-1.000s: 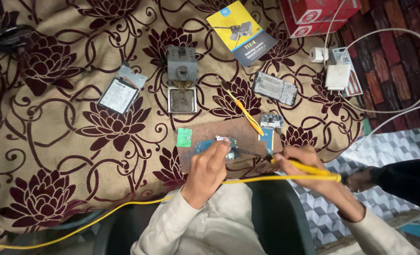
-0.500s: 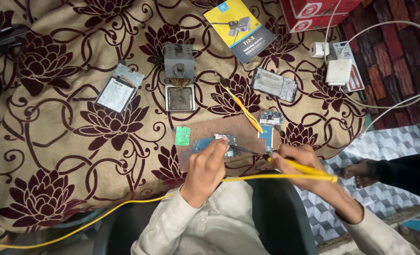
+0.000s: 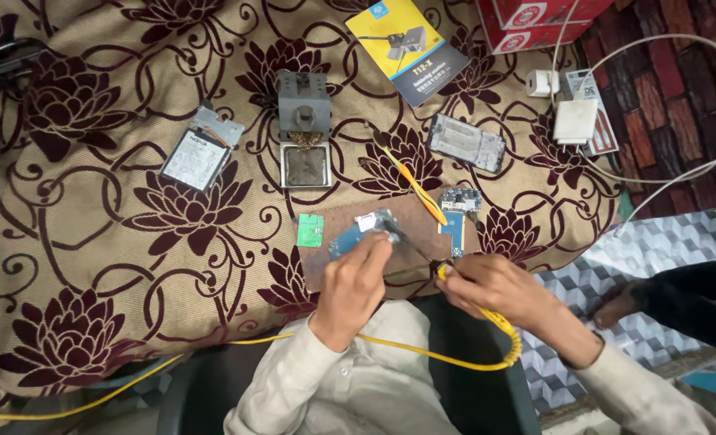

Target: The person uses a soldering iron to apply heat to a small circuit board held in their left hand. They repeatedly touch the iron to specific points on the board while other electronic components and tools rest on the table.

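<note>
pressing blue circuit board [image 3: 356, 234] under left hand [image 3: 356, 282], right hand [image 3: 495, 287] gripping yellow soldering iron [image 3: 487, 316] just beside

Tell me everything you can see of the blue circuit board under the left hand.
The blue circuit board is a small flat piece with pale metal parts on its upper face. It lies flat, slightly skewed, on a brown mat spread over the flowered cloth. The left hand presses its near edge with the fingertips, hiding part of it. The right hand brings a yellow-handled soldering iron toward its right end; whether the tip touches cannot be told. A small green board lies just left of it, apart.
</note>
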